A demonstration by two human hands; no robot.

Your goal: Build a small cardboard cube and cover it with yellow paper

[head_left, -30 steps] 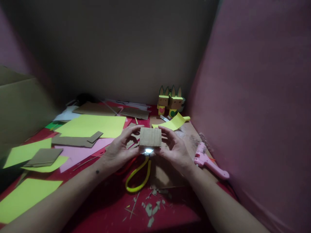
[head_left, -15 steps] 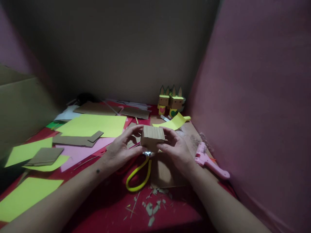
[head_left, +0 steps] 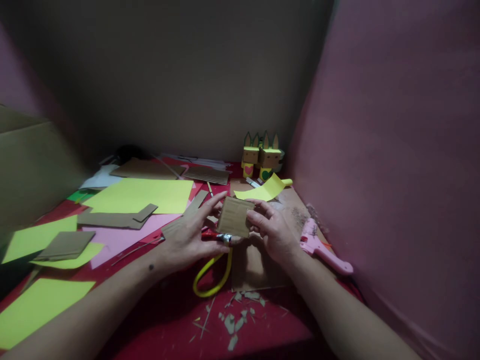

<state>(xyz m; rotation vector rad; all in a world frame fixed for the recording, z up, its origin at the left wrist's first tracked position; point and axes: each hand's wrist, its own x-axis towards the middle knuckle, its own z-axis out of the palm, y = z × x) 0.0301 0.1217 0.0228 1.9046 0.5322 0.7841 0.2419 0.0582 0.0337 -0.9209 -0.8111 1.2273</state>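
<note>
From where I stand, the dim grey wall (head_left: 180,75) at the back takes up most of the view, with a pink wall (head_left: 405,150) running down the right side. Between them lies the red table (head_left: 270,325). A big cardboard box (head_left: 37,165) fills the left edge, and a broad yellow sheet (head_left: 142,195) lies left of centre, with a brown cardboard sheet (head_left: 258,272) across from it.

Over the middle are the two bare hands. The left hand (head_left: 183,242) is spread wide, thumb well away from forefinger, curved around the near-left side of a small cardboard block; I can't tell whether a fingertip meets its corner. The right hand (head_left: 275,235) is closed in a narrow pinch, thumb on the face, gripping the right edge of that block.

Off to the right lies a pink glue gun (head_left: 324,252). Two cardboard figures (head_left: 260,160) with pointed ears stand farther back. A yellow loop (head_left: 206,294) lies nearer. The cardboard block (head_left: 234,216) itself is tilted, lifted between the hands. Tiniest are the torn scraps (head_left: 230,322) up front.
</note>
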